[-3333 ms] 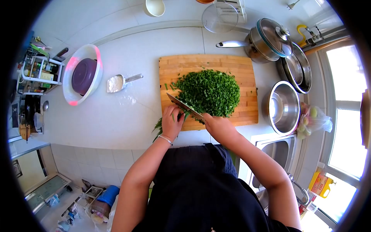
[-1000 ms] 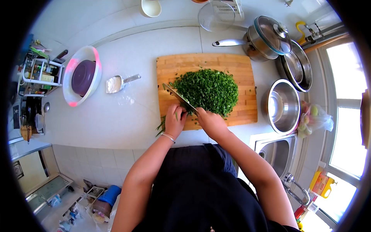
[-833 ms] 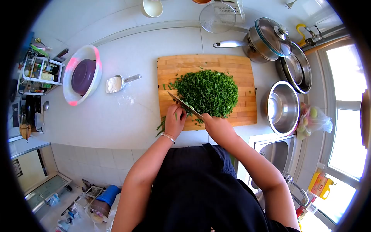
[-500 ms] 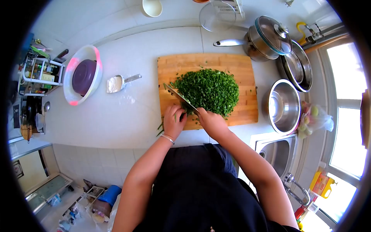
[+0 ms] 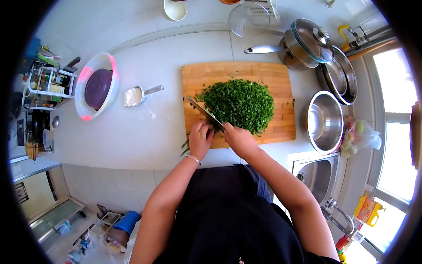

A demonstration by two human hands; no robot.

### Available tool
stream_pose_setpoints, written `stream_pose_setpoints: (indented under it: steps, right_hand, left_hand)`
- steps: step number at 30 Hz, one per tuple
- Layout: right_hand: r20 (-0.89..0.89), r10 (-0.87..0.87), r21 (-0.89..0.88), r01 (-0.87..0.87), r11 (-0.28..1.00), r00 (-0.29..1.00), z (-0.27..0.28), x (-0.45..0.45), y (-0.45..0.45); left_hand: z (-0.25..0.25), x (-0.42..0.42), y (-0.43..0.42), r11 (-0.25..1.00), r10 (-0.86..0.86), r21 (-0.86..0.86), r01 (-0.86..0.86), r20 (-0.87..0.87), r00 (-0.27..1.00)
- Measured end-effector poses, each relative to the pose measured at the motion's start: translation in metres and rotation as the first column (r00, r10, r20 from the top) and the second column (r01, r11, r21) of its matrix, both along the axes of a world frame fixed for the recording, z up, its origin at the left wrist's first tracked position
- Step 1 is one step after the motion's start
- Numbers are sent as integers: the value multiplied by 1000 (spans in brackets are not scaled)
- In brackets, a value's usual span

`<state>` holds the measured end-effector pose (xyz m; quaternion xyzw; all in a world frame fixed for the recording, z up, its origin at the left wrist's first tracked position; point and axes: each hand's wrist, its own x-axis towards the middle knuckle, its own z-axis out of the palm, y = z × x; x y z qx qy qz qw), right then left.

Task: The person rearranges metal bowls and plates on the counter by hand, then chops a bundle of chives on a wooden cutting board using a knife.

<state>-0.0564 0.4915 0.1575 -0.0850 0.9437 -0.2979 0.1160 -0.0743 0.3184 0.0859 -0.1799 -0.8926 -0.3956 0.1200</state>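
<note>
My right hand is closed round the handle of a kitchen knife, its blade slanting up and left across the board. Close beside the blade, my left hand has its fingers curled on a small bunch of green stalks, whose ends stick out to the left over the board's near edge. A large heap of finely chopped greens lies on the wooden cutting board, right of the blade. The fingertips of my left hand are partly hidden by the knife.
Left of the board lie a scoop of white powder and a pale basin holding a purple bowl. To the right stand a lidded saucepan, a steel bowl and a sink. A plastic bag sits by the window.
The whole view has shifted slightly to the right. Both hands stay at the bunch of stalks, and the knife's blade has moved very little against the board.
</note>
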Motion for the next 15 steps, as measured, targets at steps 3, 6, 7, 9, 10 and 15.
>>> stream_pose_setpoints:
  steps: [3,6,7,9,10,15]
  right_hand:
    - [80,37,79,-43,996,996,30,7,13]
    - [144,75,154,-97,983,987,41,11,17]
    - [147,75,152,-97,984,986,38,11,14]
    - [147,8,204,-38,978,989,25,10,2]
    - [150,8,202,-39,979,989,15,8,-5]
    - [2,12,108,-12,994,1000,-4,5,-3]
  left_hand:
    - [-1,2,-2,998,46,37,-49,67,997]
    - [-2,0,-4,999,5,38,-7,43,999]
    - [-2,-1,-5,999,-11,32,9,36,999]
    - [-3,-1,-7,999,-27,24,26,34,999]
    - [-3,-1,-8,999,-38,20,37,48,998]
    - [7,-1,-5,998,-60,-12,59,-83,995]
